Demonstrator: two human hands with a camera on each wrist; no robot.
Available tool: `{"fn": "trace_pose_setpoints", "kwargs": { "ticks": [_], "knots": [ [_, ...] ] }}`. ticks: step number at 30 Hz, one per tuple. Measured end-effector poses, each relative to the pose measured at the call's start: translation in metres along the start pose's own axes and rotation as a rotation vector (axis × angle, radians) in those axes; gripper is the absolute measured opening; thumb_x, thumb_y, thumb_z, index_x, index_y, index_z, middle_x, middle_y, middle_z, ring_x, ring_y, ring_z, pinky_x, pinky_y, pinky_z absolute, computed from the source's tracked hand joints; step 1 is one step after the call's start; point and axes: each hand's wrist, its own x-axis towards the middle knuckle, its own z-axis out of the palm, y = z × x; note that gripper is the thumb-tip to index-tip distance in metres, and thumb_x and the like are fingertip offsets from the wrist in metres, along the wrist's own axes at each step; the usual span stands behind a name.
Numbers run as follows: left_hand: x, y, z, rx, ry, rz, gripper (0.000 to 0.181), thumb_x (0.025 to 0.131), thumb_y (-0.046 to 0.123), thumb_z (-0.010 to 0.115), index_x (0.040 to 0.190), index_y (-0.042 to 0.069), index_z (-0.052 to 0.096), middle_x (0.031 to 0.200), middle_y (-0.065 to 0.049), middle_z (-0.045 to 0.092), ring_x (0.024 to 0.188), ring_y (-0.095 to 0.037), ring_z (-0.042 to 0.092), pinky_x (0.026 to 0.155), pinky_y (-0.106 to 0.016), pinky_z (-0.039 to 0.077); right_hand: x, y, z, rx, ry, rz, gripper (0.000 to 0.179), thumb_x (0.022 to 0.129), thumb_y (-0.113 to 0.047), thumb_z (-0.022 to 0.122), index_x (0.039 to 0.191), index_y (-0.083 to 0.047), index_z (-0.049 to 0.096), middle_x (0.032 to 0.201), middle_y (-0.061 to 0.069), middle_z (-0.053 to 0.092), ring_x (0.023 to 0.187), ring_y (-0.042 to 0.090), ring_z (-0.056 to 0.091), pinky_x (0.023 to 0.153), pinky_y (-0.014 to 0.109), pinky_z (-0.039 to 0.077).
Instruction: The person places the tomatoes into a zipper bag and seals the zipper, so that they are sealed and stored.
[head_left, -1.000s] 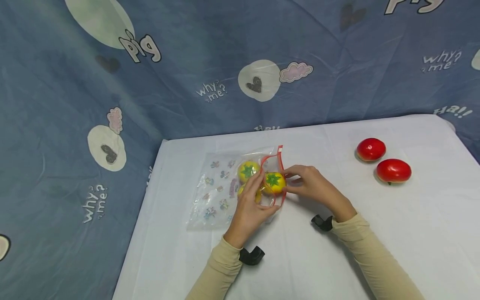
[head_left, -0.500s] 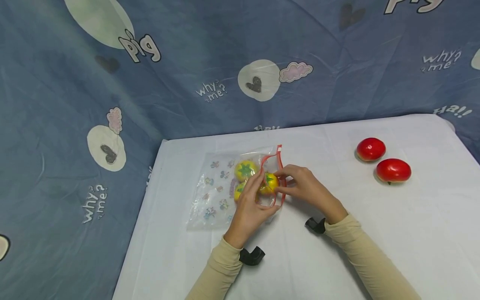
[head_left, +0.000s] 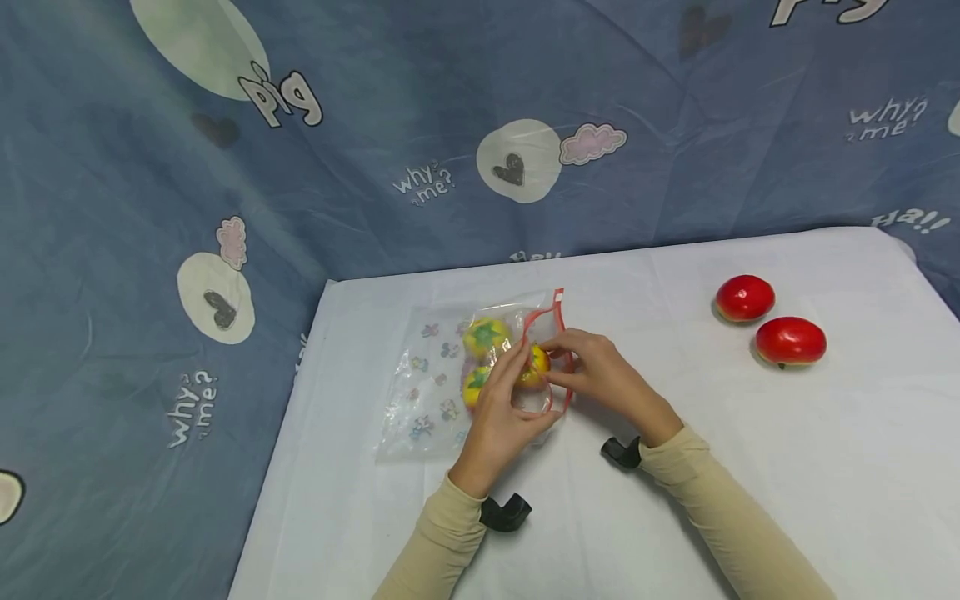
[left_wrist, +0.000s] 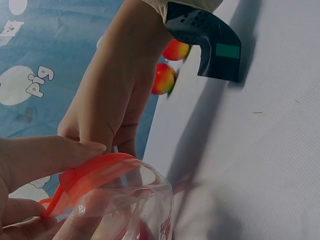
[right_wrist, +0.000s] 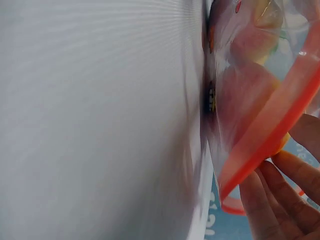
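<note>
A clear zip bag [head_left: 408, 421] with small printed pictures and a red edge strip [head_left: 558, 315] lies on the table, its mouth facing right. My left hand [head_left: 495, 421] holds the mouth apart, the thumb pressing the red strip in the left wrist view. My right hand [head_left: 603, 375] pinches a yellow-and-red fruit [head_left: 536, 365] with a green star-shaped top, just inside the mouth. Deeper in the bag sit two like fruits, an upper one [head_left: 486, 335] and a lower one [head_left: 473, 388] that my left hand partly covers. The right wrist view shows the fingertips [right_wrist: 280, 160] at the red strip.
Two glossy red fruits, a farther one [head_left: 745, 298] and a nearer one [head_left: 791, 340], rest at the right of the white-covered table [head_left: 862, 467]. A blue printed curtain [head_left: 405, 100] hangs behind and at the left.
My right hand has moved left with its fruit, from the bag's mouth further inward. The other two fruits have shifted slightly left inside the bag. My left hand stays in place.
</note>
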Motion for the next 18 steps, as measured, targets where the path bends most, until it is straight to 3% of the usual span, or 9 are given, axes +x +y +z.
{"fn": "trace_pose_setpoints", "kwargs": {
  "ticks": [6, 18],
  "knots": [
    [0.0, 0.0, 0.0, -0.006, 0.001, 0.001, 0.102, 0.077, 0.003, 0.089, 0.162, 0.017, 0.035, 0.166, -0.008, 0.035, 0.14, -0.023, 0.053, 0.073, -0.018, 0.063, 0.005, 0.0, 0.005, -0.011, 0.012, 0.001, 0.04, 0.081, -0.012, 0.088, 0.117, -0.006, 0.074, 0.107, 0.009, 0.075, 0.094, 0.024, 0.073, 0.079, 0.04, 0.06],
    [0.001, 0.0, -0.001, 0.024, 0.009, 0.009, 0.1, 0.077, 0.004, 0.089, 0.161, 0.014, 0.036, 0.165, -0.008, 0.036, 0.146, -0.022, 0.045, 0.076, -0.036, 0.066, 0.009, 0.006, 0.012, 0.047, 0.033, -0.036, 0.04, 0.08, -0.008, 0.087, 0.118, -0.004, 0.075, 0.11, 0.012, 0.076, 0.098, 0.029, 0.075, 0.08, 0.044, 0.063]
  ]
}}
